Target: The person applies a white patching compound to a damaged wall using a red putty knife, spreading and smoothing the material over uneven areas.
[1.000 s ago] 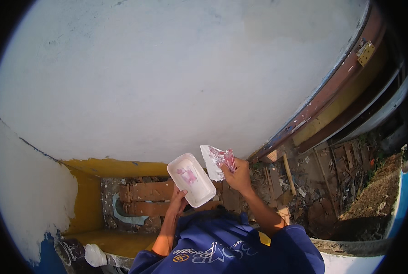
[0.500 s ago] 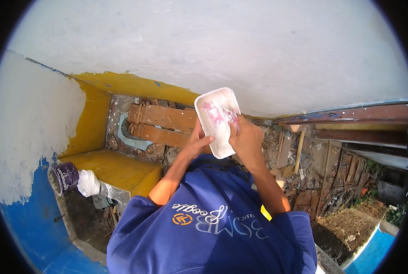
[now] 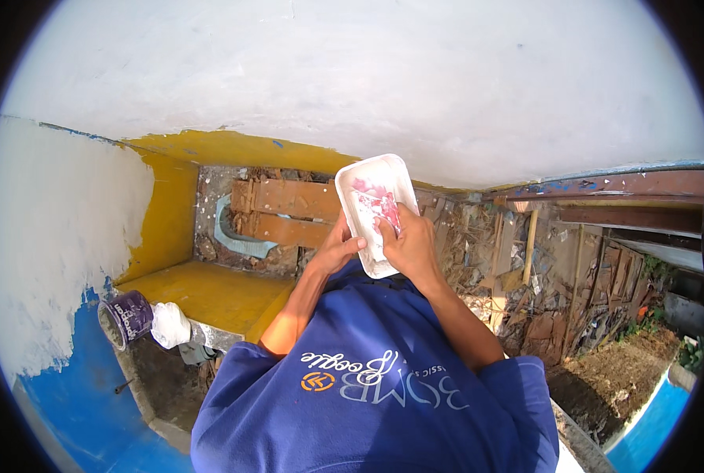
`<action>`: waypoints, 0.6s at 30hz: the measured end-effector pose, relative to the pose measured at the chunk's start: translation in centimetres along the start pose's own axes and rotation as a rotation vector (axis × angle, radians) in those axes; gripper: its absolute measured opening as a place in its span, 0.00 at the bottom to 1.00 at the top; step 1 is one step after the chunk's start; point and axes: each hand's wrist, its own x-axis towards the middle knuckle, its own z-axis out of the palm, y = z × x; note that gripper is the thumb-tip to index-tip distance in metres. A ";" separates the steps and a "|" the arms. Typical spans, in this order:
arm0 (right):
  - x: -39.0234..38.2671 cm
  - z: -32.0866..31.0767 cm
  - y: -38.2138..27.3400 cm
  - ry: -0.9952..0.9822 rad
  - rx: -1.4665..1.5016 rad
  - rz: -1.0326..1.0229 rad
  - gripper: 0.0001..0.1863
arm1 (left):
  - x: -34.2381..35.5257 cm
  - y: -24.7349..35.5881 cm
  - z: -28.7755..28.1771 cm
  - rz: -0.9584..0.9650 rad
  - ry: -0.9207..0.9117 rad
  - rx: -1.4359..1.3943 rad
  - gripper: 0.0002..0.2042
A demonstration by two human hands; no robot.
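Overhead and ahead, a broad white wall [image 3: 383,87] fills most of the view, its coat smooth but faintly streaked, ending in a ragged edge over a mustard-yellow band low down. Below it spreads the person's blue cloth shirt [image 3: 367,430], softly creased and printed with pale lettering. To the left sits a yellow-painted ledge [image 3: 210,288], flat-topped and boxy, with a raw grey edge. Beyond it, flat reddish-brown boards [image 3: 304,197] lie on rough, littered ground. Near the middle, in front of the person's torso and held up between both hands, is a white tray [image 3: 385,171], oblong with rounded corners and a raised rim, its inside smeared pink. A dark purple bucket [image 3: 131,317], round-mouthed, rests tipped at the left, with a crumpled white bundle [image 3: 170,325] just beside it. Smallest is a flat scraper [image 3: 378,206], coated in pink and white, its outline partly lost against the smears. The left hand [image 3: 337,246] is clamped on the tray's left side, thumb over the rim; the right hand [image 3: 412,246] is closed around the scraper, over the tray's right side, thumb and fingers pressed against it.
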 end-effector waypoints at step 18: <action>-0.4 -2.3 -1.1 0.108 -0.175 0.038 0.07 | 0.7 -1.2 1.4 -0.033 -0.064 0.081 0.55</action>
